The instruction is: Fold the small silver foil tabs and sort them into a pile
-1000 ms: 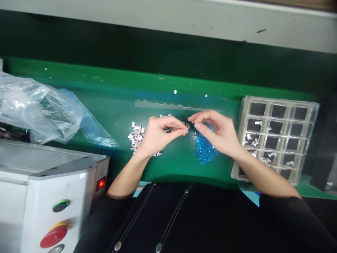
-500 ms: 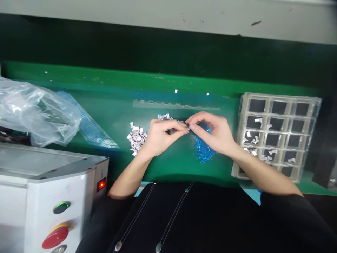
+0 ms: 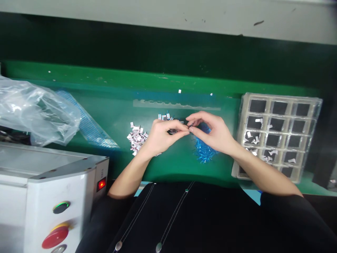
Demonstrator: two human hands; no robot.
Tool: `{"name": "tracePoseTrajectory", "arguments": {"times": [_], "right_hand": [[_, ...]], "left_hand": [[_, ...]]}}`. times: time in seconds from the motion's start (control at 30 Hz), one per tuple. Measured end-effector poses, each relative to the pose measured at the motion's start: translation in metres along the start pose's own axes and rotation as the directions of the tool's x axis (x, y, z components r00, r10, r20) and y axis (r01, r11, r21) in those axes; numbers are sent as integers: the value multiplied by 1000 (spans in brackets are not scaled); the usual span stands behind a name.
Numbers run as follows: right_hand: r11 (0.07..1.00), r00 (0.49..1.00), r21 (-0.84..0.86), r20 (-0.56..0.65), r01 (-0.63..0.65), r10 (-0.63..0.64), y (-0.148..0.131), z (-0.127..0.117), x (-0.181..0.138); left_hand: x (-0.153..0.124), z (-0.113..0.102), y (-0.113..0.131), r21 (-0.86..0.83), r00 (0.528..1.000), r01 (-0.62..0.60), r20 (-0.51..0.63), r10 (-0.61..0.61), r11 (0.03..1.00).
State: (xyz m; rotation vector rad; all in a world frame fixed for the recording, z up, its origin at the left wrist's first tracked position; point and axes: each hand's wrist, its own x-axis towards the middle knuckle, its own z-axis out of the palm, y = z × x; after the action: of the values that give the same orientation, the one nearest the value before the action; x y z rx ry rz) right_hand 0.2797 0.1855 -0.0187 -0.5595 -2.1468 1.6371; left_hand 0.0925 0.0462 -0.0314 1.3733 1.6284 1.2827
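Observation:
Over the green work surface, my left hand [image 3: 164, 135] and my right hand [image 3: 212, 131] meet fingertip to fingertip. Both are closed in a pinch around a small dark piece [image 3: 190, 125], mostly hidden by the fingers, so its kind is unclear. Left of my left hand lies a pile of small white pieces [image 3: 137, 137], partly covered by the wrist. Behind that hand are several small white-and-blue pieces [image 3: 163, 116]. A heap of blue film strips [image 3: 204, 149] lies beneath my right hand.
A clear compartment tray [image 3: 265, 121] with several white pieces inside stands at right, partly under my right forearm. At left are a clear plastic bag [image 3: 39, 109], a blue patterned strip [image 3: 89, 124] and a grey machine [image 3: 60, 186] with a red button [image 3: 55, 237].
The small piece between my fingertips shows less than before. My right fingers have shifted slightly about it, while both hands stay in nearly the same place.

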Motion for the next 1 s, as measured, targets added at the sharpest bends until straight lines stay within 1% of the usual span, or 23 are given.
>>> {"name": "tracePoseTrajectory", "arguments": {"times": [0.1, 0.17, 0.23, 0.3, 0.37, 0.43, 0.5, 0.6, 0.67, 0.73, 0.77, 0.83, 0.9, 0.93, 1.0], "right_hand": [[993, 999, -119, 33, 18, -14, 0, -3, 0], [979, 1000, -202, 17, 22, -19, 0, -5, 0], [969, 1000, -245, -14, 19, -23, 0, -6, 0], [971, 998, -238, -57, -2, -12, 0, -6, 1], [981, 995, -194, -96, -21, 3, 0, -5, 0], [991, 996, -134, -86, -19, 7, 0, -3, -1], [997, 999, -80, -40, -1, -3, 0, 0, -2], [998, 999, -51, -7, 31, -32, -3, 0, -1], [990, 997, -124, -47, 61, -67, -3, -5, 1], [953, 984, -297, -146, 58, -105, 1, -15, 5], [915, 972, -402, -204, 25, -116, 4, -21, 7], [810, 949, -580, -295, -84, -113, 15, -35, 11], [714, 945, -681, -315, -164, -84, 29, -48, 15], [681, 950, -709, -306, -182, -64, 34, -53, 16], [647, 959, -737, -281, -198, -27, 43, -58, 18]], "left_hand": [[1, -3, 1, 43, 1000, 14, 18, -15, 999], [1, -9, 3, 70, 1000, 26, 3, -27, 997], [2, -18, 5, 86, 999, 33, -28, -31, 996], [4, -25, 6, 99, 998, 21, -55, -16, 995], [4, -28, 6, 103, 999, -25, -35, 29, 994], [3, -25, 6, 91, 997, -82, 9, 81, 993], [2, -19, 6, 71, 993, -116, 36, 114, 991], [1, -15, 7, 78, 995, -103, 24, 102, 992], [1, -19, 8, 118, 998, -61, -12, 63, 991], [2, -27, 7, 177, 998, -10, -58, 20, 984], [3, -32, 6, 205, 998, 11, -65, 2, 979], [5, -42, 3, 248, 999, 31, -27, -25, 968], [7, -49, -1, 278, 998, 25, 43, -38, 960], [7, -51, -1, 288, 996, 15, 77, -39, 957], [7, -55, -1, 305, 992, -5, 125, -34, 952]]}}
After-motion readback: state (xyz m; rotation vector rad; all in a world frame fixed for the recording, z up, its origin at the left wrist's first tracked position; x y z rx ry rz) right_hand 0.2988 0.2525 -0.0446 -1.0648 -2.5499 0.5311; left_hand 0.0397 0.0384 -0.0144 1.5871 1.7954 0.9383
